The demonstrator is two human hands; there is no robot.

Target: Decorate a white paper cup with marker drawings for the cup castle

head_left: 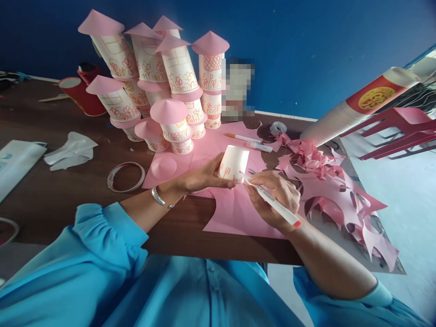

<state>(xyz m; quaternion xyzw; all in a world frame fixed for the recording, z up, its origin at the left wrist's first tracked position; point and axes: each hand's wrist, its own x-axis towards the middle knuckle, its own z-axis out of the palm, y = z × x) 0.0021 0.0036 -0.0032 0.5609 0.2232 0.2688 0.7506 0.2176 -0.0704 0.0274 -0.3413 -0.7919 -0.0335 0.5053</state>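
Cup (pixel 234 161), marker (pixel 276 205) in hands (pixel 274 195); brown table (pixel 180 227) (blue wall (pixel 299 50) beyond).

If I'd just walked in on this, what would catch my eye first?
Probably the cluster of white paper-cup towers with pink cone roofs, standing before the blue wall. Next, the left hand holding a white cup while the right hand draws on it with a red-ended marker, above pink paper.
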